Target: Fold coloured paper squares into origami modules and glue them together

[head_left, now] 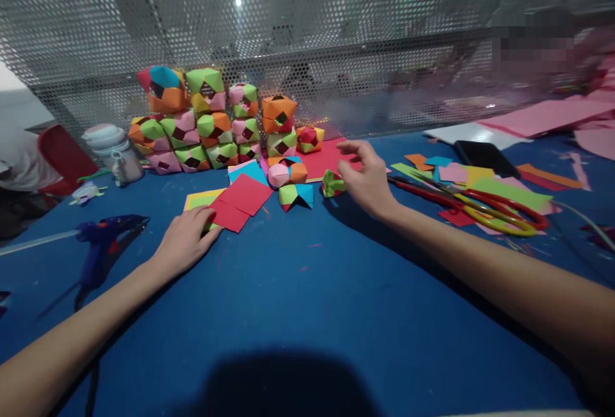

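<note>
My left hand [188, 237] rests on the blue table at the left. Its fingers and thumb close around the near corner of a loose pile of paper squares, with red squares [244, 198] on top and green and yellow ones partly hidden below. My right hand [368, 177] hovers at the centre right with fingers curved and apart, nothing visibly between them. Just left of it lies a small green folded paper piece [332, 184], close to the fingers. Beside that piece are a green-and-blue folded unit [296, 196] and an orange, pink and blue one [287, 171].
Folded paper balls [211, 127] are stacked at the back against a perforated metal screen [307, 32]. A blue glue gun [103, 237] and a lidded jar [115, 154] stand left. Scissors [480, 202], paper scraps [516, 194] and a dark phone [492, 157] lie right.
</note>
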The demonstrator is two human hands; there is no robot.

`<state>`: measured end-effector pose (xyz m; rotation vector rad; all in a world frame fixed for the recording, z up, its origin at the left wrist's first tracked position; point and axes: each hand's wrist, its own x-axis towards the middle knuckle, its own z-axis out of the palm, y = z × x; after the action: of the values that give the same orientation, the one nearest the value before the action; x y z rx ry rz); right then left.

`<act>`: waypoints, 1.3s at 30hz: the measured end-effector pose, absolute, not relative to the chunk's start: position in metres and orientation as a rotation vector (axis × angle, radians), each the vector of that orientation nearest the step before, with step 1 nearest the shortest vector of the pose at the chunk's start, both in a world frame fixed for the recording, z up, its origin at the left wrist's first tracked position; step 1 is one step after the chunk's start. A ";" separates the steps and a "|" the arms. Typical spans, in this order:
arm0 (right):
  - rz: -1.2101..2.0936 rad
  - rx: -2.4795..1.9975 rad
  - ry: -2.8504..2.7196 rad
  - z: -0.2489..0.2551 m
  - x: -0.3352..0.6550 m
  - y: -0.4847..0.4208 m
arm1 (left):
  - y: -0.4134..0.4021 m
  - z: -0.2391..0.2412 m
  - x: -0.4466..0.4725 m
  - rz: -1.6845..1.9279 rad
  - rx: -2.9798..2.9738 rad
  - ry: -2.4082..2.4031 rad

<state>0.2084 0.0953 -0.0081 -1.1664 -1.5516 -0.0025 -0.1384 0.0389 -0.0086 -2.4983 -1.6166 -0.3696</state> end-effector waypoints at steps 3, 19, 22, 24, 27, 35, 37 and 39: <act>-0.058 -0.904 -1.828 0.007 0.169 0.076 | 0.038 -0.009 -0.138 -0.449 -2.557 -1.588; -0.071 -0.944 -2.419 -0.040 0.070 0.102 | 0.040 -0.016 -0.146 -0.670 -2.591 -1.709; -0.075 -0.911 -2.373 -0.042 0.072 0.102 | 0.038 -0.016 -0.145 -0.636 -2.612 -1.623; -0.059 -0.796 -2.398 -0.042 0.073 0.097 | 0.036 -0.016 -0.144 -0.608 -2.593 -1.591; -0.052 -0.654 -2.483 -0.041 0.075 0.091 | 0.030 -0.015 -0.144 -0.549 -2.556 -1.531; -0.086 -0.872 -2.454 -0.043 0.076 0.093 | 0.019 -0.010 -0.143 -0.255 -2.555 -1.425; -0.087 -0.859 -2.445 -0.041 0.078 0.092 | 0.019 -0.010 -0.143 -0.244 -2.533 -1.451; -0.081 -0.789 -2.409 -0.037 0.080 0.087 | 0.020 -0.010 -0.143 -0.306 -2.502 -1.487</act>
<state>0.0796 0.0873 -0.0371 -0.7895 -2.4089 -0.0809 -0.1429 0.0199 -0.0104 -2.5017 -1.4874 -0.3060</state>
